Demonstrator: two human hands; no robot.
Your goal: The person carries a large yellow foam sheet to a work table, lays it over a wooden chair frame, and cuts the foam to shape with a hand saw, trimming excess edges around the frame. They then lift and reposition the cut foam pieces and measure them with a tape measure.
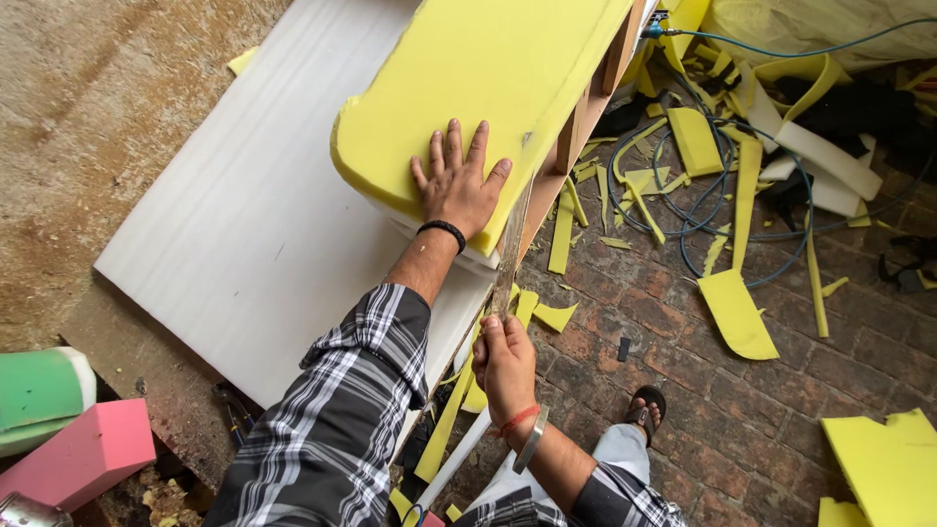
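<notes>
Step, as we judge it: trimming yellow foam slab (468, 68) along wooden frame (576, 127) edge.
Our left hand (457, 185) spread flat, fingers apart, pressing foam down.
Our right hand (506, 363) clamped on knife (509, 256), blade running up beside left hand along foam edge.
Next cut calls for firm press, blade tight to frame.
No packages, labels, signs seen; pink foam block (83, 454) far left of left hand.

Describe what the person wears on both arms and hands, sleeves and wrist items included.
Both arms wear a black, grey and white plaid shirt with the sleeves pushed up the forearm. The left hand is bare, with a thin black band around its wrist. The right hand is bare too; its wrist carries a red-orange thread and a plain silver metal bangle. No gloves or rings are visible.
</notes>
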